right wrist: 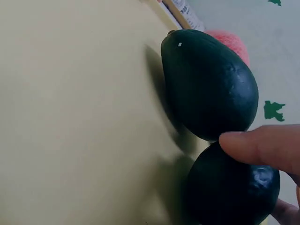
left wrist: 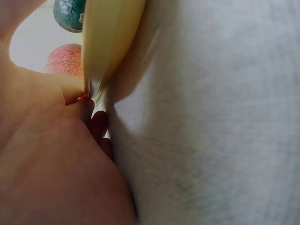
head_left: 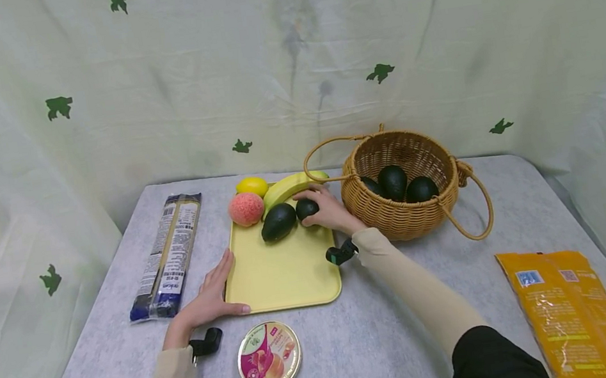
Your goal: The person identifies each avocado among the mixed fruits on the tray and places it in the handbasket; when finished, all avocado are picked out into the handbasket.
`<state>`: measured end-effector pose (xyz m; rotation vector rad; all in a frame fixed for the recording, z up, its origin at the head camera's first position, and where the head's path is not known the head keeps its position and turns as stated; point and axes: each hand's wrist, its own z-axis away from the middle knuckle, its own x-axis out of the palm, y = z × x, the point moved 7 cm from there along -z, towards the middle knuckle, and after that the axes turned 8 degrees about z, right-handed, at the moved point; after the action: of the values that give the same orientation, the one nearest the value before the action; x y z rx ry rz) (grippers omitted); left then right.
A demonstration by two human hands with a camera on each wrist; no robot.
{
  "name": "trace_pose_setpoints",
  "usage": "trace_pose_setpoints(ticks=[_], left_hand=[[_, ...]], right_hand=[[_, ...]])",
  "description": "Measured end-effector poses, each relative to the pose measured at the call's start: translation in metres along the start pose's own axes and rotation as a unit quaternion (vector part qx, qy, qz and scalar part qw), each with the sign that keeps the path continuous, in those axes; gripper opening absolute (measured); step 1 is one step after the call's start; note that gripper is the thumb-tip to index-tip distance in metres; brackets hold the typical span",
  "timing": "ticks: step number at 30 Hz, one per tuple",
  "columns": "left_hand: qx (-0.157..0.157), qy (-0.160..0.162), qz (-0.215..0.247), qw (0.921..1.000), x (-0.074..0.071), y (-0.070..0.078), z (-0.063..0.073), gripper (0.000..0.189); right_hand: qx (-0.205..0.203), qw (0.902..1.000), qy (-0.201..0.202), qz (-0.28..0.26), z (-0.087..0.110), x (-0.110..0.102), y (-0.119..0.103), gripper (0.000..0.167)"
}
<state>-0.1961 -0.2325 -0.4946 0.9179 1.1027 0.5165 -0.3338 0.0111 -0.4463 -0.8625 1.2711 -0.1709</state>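
Observation:
On the yellow tray point(head_left: 286, 275), my right hand point(head_left: 334, 212) holds a small dark green avocado point(head_left: 306, 208) between thumb and fingers. It touches a larger avocado point(head_left: 278, 222) to its left, as the right wrist view also shows. Behind them lie a banana point(head_left: 288, 187), a pink, rough-skinned peach-like fruit point(head_left: 246, 209) and a lemon point(head_left: 252, 187). My left hand point(head_left: 210, 297) rests against the tray's near left corner, fingers stretched along the left side and thumb on the front rim. In the left wrist view, that hand point(left wrist: 56, 140) presses the tray's edge.
A wicker basket point(head_left: 400, 217) with several avocados point(head_left: 393, 183) stands right of the tray, its handle reaching over the banana. A long plastic packet point(head_left: 167, 256) lies at left, a round tin point(head_left: 270, 356) in front, an orange bag point(head_left: 579, 312) at right. Curtains surround the table.

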Motion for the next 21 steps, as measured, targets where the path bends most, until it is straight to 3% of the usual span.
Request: trace_pose_setpoints(ticks=[10,21], left_hand=[[-0.005,0.000,0.000,1.0000,0.000,0.000,0.000,0.120],[-0.003,0.000,-0.002,1.0000,0.000,0.001,0.000,0.120]], right_hand=[[-0.015,0.9986,0.035,-0.036,0.011,-0.006,0.002,0.050],[-0.045,0.9973,-0.001,-0.058,0.045,-0.020,-0.014,0.049]])
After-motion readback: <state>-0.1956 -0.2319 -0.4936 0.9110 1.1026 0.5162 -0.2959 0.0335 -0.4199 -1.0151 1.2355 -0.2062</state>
